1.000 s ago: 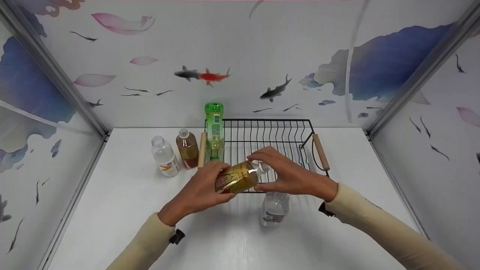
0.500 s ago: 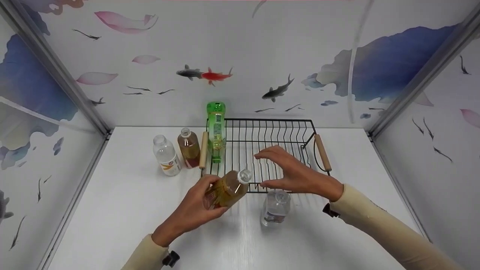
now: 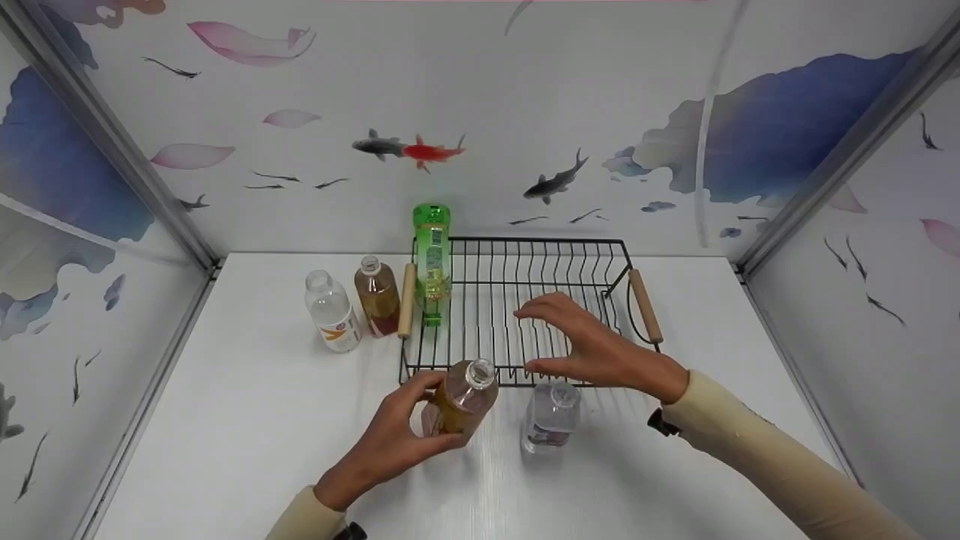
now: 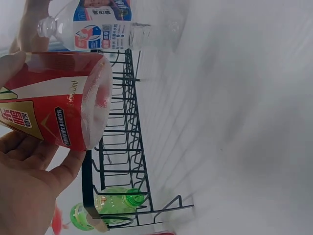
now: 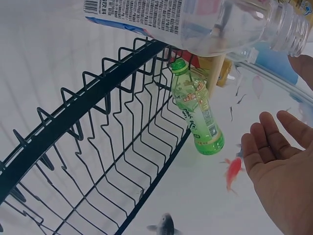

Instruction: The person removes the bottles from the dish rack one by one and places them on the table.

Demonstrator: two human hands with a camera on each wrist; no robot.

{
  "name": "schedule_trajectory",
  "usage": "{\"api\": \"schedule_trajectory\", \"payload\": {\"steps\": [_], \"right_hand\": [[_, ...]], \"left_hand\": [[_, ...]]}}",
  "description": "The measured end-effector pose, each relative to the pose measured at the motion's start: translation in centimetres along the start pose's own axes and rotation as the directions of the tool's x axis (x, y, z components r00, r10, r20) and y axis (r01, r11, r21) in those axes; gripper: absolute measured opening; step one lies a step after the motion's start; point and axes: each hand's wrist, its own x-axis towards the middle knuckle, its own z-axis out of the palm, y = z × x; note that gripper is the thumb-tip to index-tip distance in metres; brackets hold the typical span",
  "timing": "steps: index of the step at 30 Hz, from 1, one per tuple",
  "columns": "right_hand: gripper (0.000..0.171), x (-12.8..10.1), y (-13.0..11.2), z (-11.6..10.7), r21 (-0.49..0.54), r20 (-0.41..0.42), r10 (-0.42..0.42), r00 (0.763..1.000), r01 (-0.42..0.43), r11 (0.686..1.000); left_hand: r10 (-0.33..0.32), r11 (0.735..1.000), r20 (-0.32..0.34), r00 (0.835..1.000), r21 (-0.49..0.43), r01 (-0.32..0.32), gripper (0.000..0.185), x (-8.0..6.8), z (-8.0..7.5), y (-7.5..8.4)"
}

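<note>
My left hand (image 3: pixel 401 439) grips a plastic drink bottle (image 3: pixel 463 401) with a gold and red label, tilted with its uncapped mouth up and to the right. The left wrist view shows the red label and base of this bottle (image 4: pixel 63 100) between thumb and fingers. My right hand (image 3: pixel 596 349) is over the front of the black wire dish rack (image 3: pixel 536 240), fingers and thumb spread apart around nothing. Just below it in the head view, a clear uncapped bottle (image 3: pixel 553 420) stands on the table. A green bottle (image 3: pixel 433 255) lies at the rack's left end.
Left of the rack, a clear bottle (image 3: pixel 334 319) and an amber-looking bottle (image 3: pixel 379 300) stand uncapped side by side. Wooden handles flank the rack, the right handle (image 3: pixel 645 306) and the left handle (image 3: pixel 407 300). Printed walls (image 3: pixel 480 90) enclose the white table (image 3: pixel 262 420).
The gold-labelled bottle has come down and toward me in the left hand and tipped more upright, away from the right hand. My right hand stays nearly in place.
</note>
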Motion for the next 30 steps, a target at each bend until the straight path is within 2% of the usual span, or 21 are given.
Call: {"api": "schedule_trajectory", "payload": {"steps": [17, 23, 30], "right_hand": [[0.067, -0.4, 1.1, 0.5, 0.029, -0.007, 0.064, 0.998, -0.064, 0.998], [0.068, -0.8, 1.6, 0.7, 0.038, -0.025, 0.087, 0.996, -0.086, 0.996], [0.067, -1.1, 2.0, 1.0, 0.055, -0.042, 0.099, 0.994, -0.096, 0.994]], "left_hand": [[-0.006, 0.998, 0.007, 1.000, -0.070, 0.007, 0.077, -0.7, 1.8, -2.0], [-0.030, 0.994, 0.034, 0.999, -0.101, 0.034, 0.077, -0.7, 2.7, -3.2], [-0.019, 0.993, 0.055, 0.998, -0.115, 0.025, 0.075, -0.6, 3.7, -4.5]]}}
